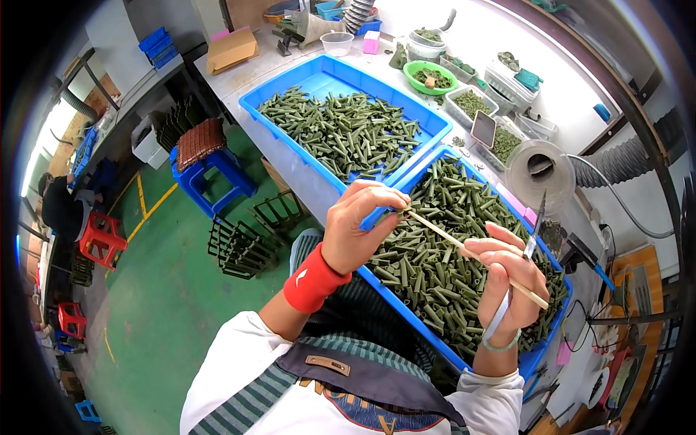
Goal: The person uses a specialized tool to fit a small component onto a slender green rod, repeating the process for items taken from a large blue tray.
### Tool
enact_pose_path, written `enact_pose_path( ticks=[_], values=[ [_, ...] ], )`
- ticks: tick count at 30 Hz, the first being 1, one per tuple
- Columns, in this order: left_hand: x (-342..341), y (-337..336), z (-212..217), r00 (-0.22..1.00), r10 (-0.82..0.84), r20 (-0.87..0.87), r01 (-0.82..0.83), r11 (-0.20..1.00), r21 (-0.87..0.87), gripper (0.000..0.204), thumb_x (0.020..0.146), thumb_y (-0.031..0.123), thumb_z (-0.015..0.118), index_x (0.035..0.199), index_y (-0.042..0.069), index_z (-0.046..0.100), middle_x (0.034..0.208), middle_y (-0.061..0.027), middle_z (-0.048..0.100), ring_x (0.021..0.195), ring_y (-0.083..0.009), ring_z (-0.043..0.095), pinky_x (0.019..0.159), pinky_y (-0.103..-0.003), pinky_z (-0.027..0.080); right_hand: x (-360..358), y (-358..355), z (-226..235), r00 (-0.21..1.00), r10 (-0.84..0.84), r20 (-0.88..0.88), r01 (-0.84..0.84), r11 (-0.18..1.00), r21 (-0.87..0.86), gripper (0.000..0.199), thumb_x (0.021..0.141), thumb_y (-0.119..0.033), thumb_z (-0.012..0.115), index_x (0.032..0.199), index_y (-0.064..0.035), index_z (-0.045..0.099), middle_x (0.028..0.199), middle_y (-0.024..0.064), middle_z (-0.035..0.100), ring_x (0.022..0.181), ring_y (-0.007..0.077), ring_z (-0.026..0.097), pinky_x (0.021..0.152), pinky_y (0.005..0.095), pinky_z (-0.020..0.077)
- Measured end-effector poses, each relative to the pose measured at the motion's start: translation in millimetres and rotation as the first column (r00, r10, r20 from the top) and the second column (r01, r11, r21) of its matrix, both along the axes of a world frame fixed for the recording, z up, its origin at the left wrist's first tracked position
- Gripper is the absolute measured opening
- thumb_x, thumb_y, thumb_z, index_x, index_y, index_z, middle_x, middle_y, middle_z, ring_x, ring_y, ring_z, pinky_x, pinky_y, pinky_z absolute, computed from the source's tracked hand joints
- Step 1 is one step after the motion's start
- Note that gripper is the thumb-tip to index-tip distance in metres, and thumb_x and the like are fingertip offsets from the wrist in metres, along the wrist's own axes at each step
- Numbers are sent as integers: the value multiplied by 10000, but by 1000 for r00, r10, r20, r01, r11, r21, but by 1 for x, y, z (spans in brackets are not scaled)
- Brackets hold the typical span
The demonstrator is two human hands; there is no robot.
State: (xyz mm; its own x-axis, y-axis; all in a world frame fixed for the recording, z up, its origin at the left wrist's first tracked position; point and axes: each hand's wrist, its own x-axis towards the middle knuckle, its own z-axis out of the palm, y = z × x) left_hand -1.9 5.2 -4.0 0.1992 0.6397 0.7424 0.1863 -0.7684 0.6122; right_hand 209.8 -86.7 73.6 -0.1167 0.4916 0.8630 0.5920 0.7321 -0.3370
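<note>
My left hand point(360, 217), with a red wristband, pinches a small green piece point(404, 211) at the far tip of a thin wooden stick point(446, 235). The fingers partly hide that piece. In my right hand point(511, 279) are the stick's near part and a slim knife point(535, 235), its blade pointing up and away. The knife's handle runs down behind the fingers toward the wrist. Both hands are above a blue tray point(413, 324) heaped with short green tube pieces point(442, 268). A second blue tray point(254, 109), farther off, holds more such green pieces point(341, 127).
At the table's back stand a green bowl point(428, 77), tubs of green bits point(471, 103) and a clear funnel point(538, 174) on a grey hose. A blue stool point(210, 174) and dark green racks point(243, 248) are on the floor at left. Another person point(61, 206) sits far left.
</note>
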Motion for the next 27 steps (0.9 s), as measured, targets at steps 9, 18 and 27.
enact_pose_path(
  ticks=[9, 18, 27],
  values=[
    [0, 2, 2, 999, 5, -48, -3, 999, 43, 323, 737, -119, 761, 1002, 60, 718, 1039, -74, 788, 1025, -240, 690, 912, -357, 543, -2, 5, -1, 999, 33, 5, -33, 999, -13, 124, 1024, -105, 634, 955, -3, 646, 826, 138, 772, 798, 264, 778, 890, 470, 631],
    [-2, 4, 0, 999, 1, -44, 1, 999, 51, 329, 729, -121, 756, 1001, 60, 717, 1040, -75, 787, 1031, -241, 691, 918, -359, 542, -1, -1, 1, 999, 26, -44, -27, 1000, -12, 157, 1019, -137, 660, 918, -17, 658, 831, 137, 772, 775, 258, 767, 872, 475, 640],
    [-3, 3, 6, 998, 9, -55, -5, 997, 72, 329, 732, -116, 766, 1007, 56, 706, 1044, -84, 783, 1039, -250, 698, 925, -366, 543, 0, -7, 5, 999, 47, -11, -47, 998, 40, 212, 1036, -217, 653, 955, -22, 634, 832, 124, 770, 746, 270, 759, 847, 470, 645]
  ],
)
